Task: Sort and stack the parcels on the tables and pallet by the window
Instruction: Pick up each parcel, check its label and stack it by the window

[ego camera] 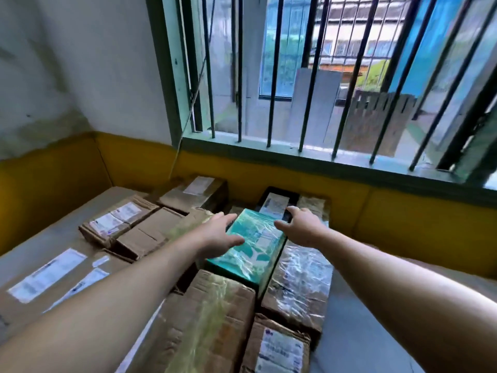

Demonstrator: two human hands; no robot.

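Observation:
A teal box wrapped in clear film (251, 246) lies on top of a pile of brown cardboard parcels below the window. My left hand (219, 235) rests along its left edge with fingers stretched out and the thumb over the top. My right hand (302, 224) reaches over its far right corner, fingers extended, touching or just above a black parcel with a white label (275, 201) behind it. Neither hand is curled round anything.
Brown parcels surround the teal box: a taped one (212, 319) in front, a film-wrapped one (301, 281) to the right, labelled ones (118, 219) to the left. A large flat carton (51, 273) lies at the left. The yellow wall (403, 219) and barred window (309, 90) stand behind.

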